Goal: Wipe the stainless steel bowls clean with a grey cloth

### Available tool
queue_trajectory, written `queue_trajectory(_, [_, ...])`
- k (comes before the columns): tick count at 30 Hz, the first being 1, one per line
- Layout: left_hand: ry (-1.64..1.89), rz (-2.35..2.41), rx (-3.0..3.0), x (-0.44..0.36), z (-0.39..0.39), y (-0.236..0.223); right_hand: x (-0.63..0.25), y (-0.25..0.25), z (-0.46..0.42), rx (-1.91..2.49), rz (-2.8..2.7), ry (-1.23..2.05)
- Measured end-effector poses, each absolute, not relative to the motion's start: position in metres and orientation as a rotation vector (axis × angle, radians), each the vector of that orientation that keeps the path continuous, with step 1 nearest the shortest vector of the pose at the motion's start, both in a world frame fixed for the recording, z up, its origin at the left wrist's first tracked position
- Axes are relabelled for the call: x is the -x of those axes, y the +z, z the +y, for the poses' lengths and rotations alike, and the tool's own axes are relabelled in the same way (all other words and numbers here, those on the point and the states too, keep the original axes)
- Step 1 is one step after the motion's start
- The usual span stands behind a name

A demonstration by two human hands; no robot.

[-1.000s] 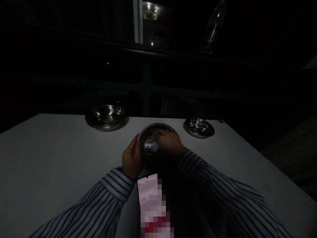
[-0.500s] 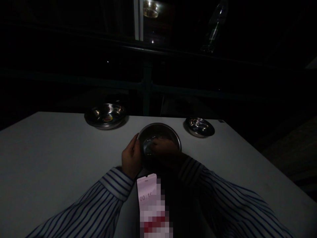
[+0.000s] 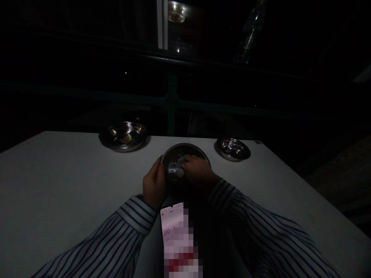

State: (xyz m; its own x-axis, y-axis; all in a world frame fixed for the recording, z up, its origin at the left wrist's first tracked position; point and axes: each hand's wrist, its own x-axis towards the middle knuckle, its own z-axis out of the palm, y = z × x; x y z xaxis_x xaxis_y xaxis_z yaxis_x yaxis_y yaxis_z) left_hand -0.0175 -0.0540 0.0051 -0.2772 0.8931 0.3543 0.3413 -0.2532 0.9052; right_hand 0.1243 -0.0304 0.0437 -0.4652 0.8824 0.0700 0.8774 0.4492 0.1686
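A round metal bowl (image 3: 171, 179) tilts toward me near the middle of the table. My left hand (image 3: 155, 183) grips its left rim, the thumb up along the edge. Inside the bowl is my right hand (image 3: 197, 170), fingers closed and pressed near the inner wall. Something small and pale (image 3: 181, 161) shows at those fingertips, too dim to name. The right forearm and the shadow hide part of the bowl's right side and bottom. In front of the bowl lies a lit phone (image 3: 171, 222) with timer digits, partly pixelated.
At the table's far edge, several nested metal bowls (image 3: 123, 146) stand on the left. A smaller metal bowl (image 3: 233, 150) sits on the right. The white table (image 3: 72, 185) ends in darkness beyond. A clear bottle (image 3: 249, 38) shows dimly further back.
My right hand has shifted slightly up and out within the bowl, and its fingers show more clearly. The left hand keeps its hold on the rim.
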Motion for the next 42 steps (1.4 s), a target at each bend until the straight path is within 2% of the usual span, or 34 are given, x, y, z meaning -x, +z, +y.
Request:
queue_trajectory(9, [1.578, 1.546, -1.572, 0.019, -0.054, 0.006, -0.104, 0.043, -0.048, -1.354, 2.803, 0.257])
queue_trajectory(18, [1.576, 1.517, -1.538, 0.017, -0.055, 0.006, -0.116, 0.045, -0.026, -1.7, 2.641, 0.329])
queue_trajectory(23, [1.578, 1.54, -1.524, 0.018, -0.054, 0.005, -0.117, 0.044, -0.019, -1.729, 2.619, 0.317])
queue_trajectory(33, [1.571, 1.572, -1.613, 0.022, -0.052, 0.0, -0.1, 0.044, -0.036, -1.279, 2.83, 0.257])
queue_trajectory(42, [1.582, 1.546, -1.557, 0.023, -0.052, 0.004, -0.125, 0.044, -0.044, -0.979, 2.796, 0.145])
